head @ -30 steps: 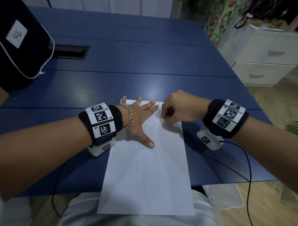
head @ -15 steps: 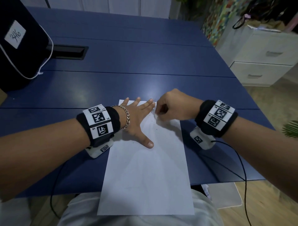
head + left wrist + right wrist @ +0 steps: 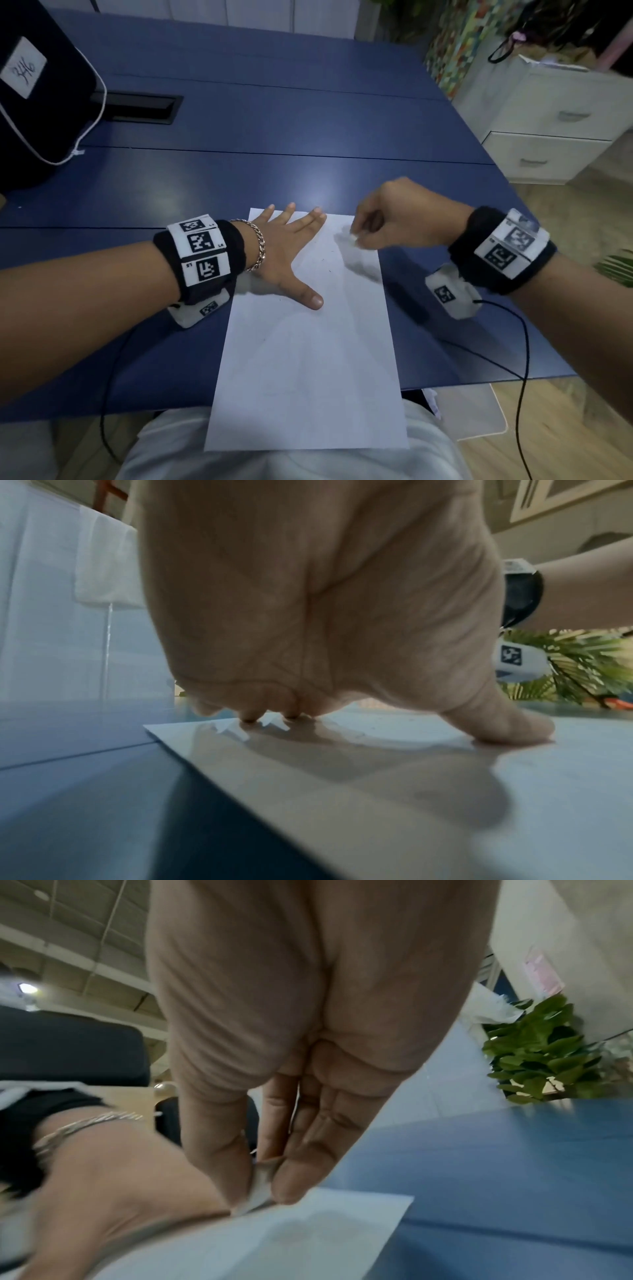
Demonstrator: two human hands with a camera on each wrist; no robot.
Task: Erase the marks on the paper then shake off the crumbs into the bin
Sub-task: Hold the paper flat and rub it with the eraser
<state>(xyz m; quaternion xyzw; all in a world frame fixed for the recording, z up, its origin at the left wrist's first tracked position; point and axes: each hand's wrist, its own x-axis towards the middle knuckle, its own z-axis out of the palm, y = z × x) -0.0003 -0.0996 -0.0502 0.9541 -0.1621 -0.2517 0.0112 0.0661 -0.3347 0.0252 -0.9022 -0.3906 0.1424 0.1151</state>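
Observation:
A white sheet of paper (image 3: 308, 359) lies on the blue table (image 3: 239, 171), its near end hanging over the edge above my lap. My left hand (image 3: 291, 246) lies flat with spread fingers on the sheet's far left part, pressing it down; the left wrist view shows the thumb (image 3: 507, 729) on the paper (image 3: 445, 804). My right hand (image 3: 380, 222) pinches a small white eraser (image 3: 352, 237) at the sheet's far right corner. In the right wrist view the eraser (image 3: 260, 1185) sits between thumb and fingertips, touching the paper (image 3: 274, 1240). A few faint dark specks show mid-sheet. No bin is in view.
A black bag (image 3: 37, 102) with a white label stands at the table's far left, beside a dark cable slot (image 3: 137, 109). White drawers (image 3: 555, 130) stand to the right of the table. Black cables (image 3: 524, 359) hang from both wrist units.
My right hand with the eraser has shifted right and slightly away, from near the left fingertips to the sheet's far right corner. The left hand has stayed flat on the paper.

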